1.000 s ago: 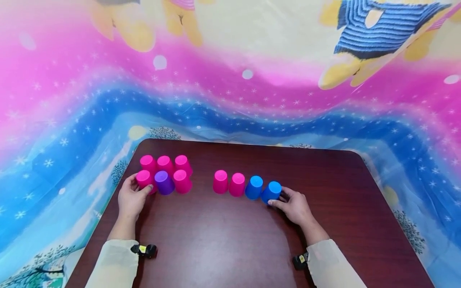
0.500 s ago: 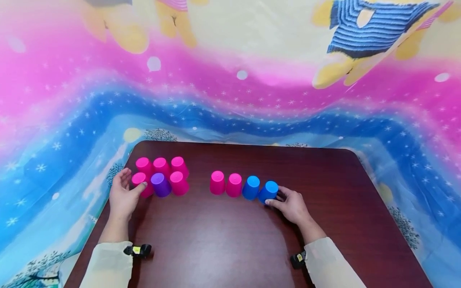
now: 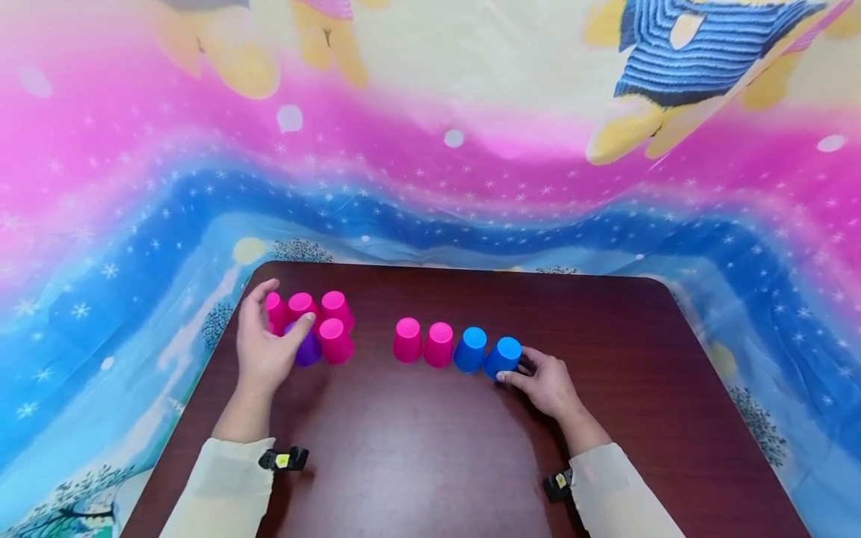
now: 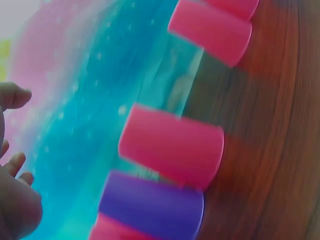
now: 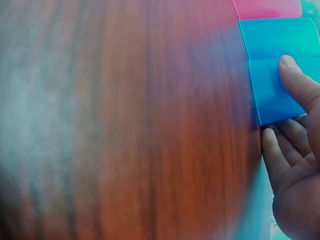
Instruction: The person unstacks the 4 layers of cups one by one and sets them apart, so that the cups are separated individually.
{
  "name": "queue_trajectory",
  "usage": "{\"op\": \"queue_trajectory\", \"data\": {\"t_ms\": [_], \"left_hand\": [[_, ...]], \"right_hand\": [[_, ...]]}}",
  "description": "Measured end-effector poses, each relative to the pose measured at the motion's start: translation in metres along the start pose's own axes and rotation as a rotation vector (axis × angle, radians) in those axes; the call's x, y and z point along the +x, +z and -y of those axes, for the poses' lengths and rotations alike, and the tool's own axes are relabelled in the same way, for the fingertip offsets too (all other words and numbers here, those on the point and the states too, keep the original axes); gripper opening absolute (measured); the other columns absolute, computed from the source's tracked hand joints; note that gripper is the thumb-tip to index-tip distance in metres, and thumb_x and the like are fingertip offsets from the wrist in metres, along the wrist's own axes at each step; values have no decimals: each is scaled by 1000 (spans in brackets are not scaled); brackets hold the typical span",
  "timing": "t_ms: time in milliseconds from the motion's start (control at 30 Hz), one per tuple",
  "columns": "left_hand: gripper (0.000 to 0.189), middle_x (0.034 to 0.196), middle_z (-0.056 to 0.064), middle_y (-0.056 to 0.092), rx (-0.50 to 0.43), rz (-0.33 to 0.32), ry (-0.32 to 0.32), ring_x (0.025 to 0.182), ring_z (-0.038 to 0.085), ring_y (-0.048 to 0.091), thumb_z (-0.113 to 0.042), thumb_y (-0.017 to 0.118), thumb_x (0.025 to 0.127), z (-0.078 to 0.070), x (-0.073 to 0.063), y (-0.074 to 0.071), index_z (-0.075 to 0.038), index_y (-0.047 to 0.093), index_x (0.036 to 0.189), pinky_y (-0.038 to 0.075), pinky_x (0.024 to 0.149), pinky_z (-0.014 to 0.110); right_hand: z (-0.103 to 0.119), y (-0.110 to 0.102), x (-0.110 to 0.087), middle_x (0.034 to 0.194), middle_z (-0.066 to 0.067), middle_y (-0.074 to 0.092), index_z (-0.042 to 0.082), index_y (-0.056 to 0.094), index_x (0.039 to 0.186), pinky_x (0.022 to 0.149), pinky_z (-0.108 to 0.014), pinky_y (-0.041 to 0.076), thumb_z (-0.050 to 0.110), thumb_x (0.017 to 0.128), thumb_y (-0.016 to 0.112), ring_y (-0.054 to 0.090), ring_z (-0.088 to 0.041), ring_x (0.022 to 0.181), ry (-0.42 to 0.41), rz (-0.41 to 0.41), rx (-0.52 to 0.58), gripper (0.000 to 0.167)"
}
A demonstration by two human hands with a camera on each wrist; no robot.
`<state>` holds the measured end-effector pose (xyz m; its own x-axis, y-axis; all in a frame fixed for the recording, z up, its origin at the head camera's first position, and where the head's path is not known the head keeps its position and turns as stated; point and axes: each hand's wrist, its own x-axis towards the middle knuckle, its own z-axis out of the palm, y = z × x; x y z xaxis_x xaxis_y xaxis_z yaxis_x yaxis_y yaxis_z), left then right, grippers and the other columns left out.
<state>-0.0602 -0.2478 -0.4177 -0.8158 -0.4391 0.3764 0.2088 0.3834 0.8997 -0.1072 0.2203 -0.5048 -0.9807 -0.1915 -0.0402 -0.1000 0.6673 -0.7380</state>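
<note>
My left hand hovers over the left group of upside-down cups, thumb and fingers spread. Nothing shows between them in the left wrist view. It overlaps a purple cup and a pink cup behind. The front-left pink cup is hidden by the hand in the head view; a pink edge shows beside the purple cup in the left wrist view. My right hand holds the rightmost blue cup, thumb on its near side and fingers around the far side. A second blue cup stands right beside it.
Two pink cups continue the right row toward the middle. More pink cups stand on the right side of the left group. All sit on a dark wooden table, with a patterned cloth behind its far edge.
My left hand lets go of the front-left pink cup, draws left, then moves right and up over the group. The right hand stays on the blue cup.
</note>
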Motion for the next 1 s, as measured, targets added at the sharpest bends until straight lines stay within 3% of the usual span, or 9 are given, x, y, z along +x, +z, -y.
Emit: {"op": "queue_trajectory", "data": {"t_ms": [133, 300, 400, 567, 733, 1000], "left_hand": [[77, 146, 8, 50, -79, 103, 57, 145, 23, 41, -1, 86, 81, -7, -3, 27, -9, 50, 148, 34, 122, 38], [79, 148, 17, 48, -83, 244, 42, 146, 32, 41, -1, 86, 81, -27, -17, 57, 0, 45, 148, 35, 120, 50], [77, 148, 16, 49, -70, 324, 47, 144, 33, 44, -6, 87, 83, -23, -21, 78, 0, 46, 148, 35, 120, 48], [80, 147, 9, 52, -23, 431, 7, 139, 30, 49, -20, 91, 80, 5, -28, 111, -7, 49, 148, 39, 119, 45], [82, 145, 7, 52, 7, 477, -70, 138, 37, 50, -22, 92, 78, 12, -37, 126, -11, 49, 148, 44, 114, 48], [78, 144, 6, 55, -19, 477, -188, 136, 31, 53, -20, 91, 79, 24, -40, 138, -15, 52, 146, 46, 113, 45]], "right_hand": [[0, -2, 1, 135, -16, 67, 9, 58, 146, 98, -53, 55, 48, 86, 82, 67, -37, 120, -3, -8, 0, 76], [-1, -3, 1, 135, -16, 67, 9, 58, 146, 98, -53, 55, 50, 86, 82, 67, -37, 121, -3, -1, -2, 77], [-2, -3, 2, 135, -16, 67, 9, 58, 146, 98, -53, 55, 51, 86, 82, 67, -37, 120, -15, -8, -4, 77], [-2, -5, 1, 135, -16, 67, 9, 58, 146, 98, -53, 55, 51, 85, 82, 67, -37, 121, -8, -10, -9, 77], [-2, -3, -1, 136, -16, 67, 9, 58, 147, 98, -52, 55, 52, 85, 82, 67, -36, 121, 1, 1, 3, 79], [-1, -1, -1, 136, -15, 67, 10, 58, 146, 98, -52, 55, 53, 84, 82, 67, -36, 121, 0, -1, 11, 79]]}}
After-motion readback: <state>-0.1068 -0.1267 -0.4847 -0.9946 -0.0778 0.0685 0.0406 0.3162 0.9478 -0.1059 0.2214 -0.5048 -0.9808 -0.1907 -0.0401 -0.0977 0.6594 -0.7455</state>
